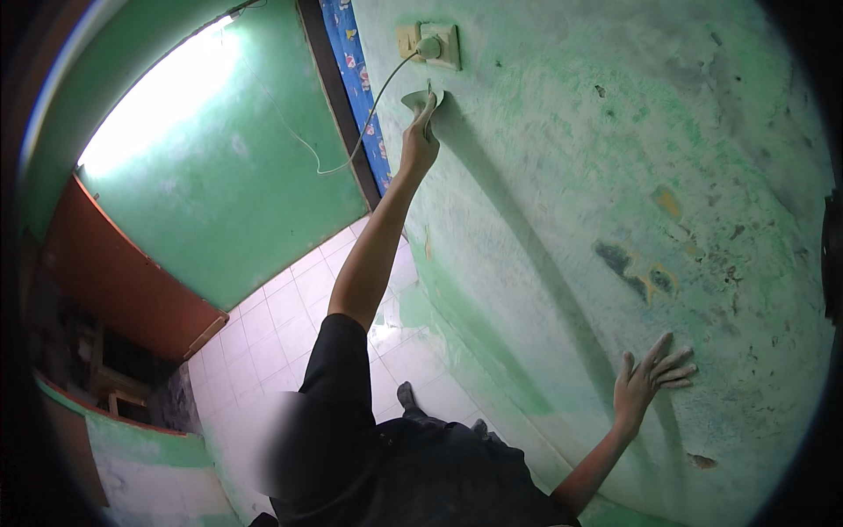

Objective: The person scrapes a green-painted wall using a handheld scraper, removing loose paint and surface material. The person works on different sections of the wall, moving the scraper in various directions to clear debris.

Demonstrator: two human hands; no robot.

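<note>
My left hand (pixel 421 141) reaches up on the outstretched left arm. It grips a thin, pale scraper (pixel 416 100), whose curved edge is near or against the green wall (pixel 527 151), just below a wall socket (pixel 440 46); contact cannot be told. A plug with a grey cable (pixel 394 76) sits in the socket. Lower right, my right hand (pixel 652 375) lies spread on the same wall, palm towards it, with pale dust on the fingers and nothing held. Whitish patches, chips and a dark bare spot (pixel 616 258) mark the wall's worn paint.
The cable loops left across a dark door frame (pixel 342 105) beside a blue patterned curtain (pixel 361 85). A bright tube light (pixel 164 92) is at upper left. Below are pale floor tiles (pixel 283 323) and my feet (pixel 408 397). A reddish-brown panel (pixel 125 263) stands at left.
</note>
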